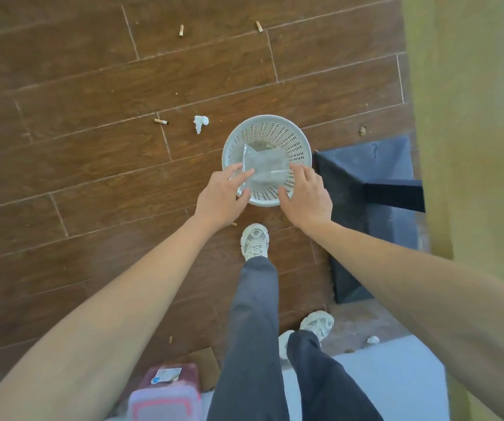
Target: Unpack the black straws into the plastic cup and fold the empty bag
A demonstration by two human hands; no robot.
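Landmark: I take the white perforated basket [267, 159] on the brown wood-pattern floor [92, 147] as my reference.
Bag: the clear, empty plastic bag [262, 168] hangs flat over the basket's mouth, its lower part crossing the basket's near rim.
Left hand: my left hand [221, 197] sits at the basket's near-left rim, thumb and fingers pinching the bag's left edge.
Right hand: my right hand [307, 197] sits at the basket's near-right rim; fingers are spread and slightly bent, tips at the bag's right edge. I cannot tell whether they grip it.
Straws and cup: I see neither.
Floor litter: a crumpled white tissue [200, 123] lies just left of the basket, a cigarette butt [161, 121] further left.
Feet: one pale sneaker [255, 241] stands just nearer than the basket.
Right of the basket: a dark block [366, 208].
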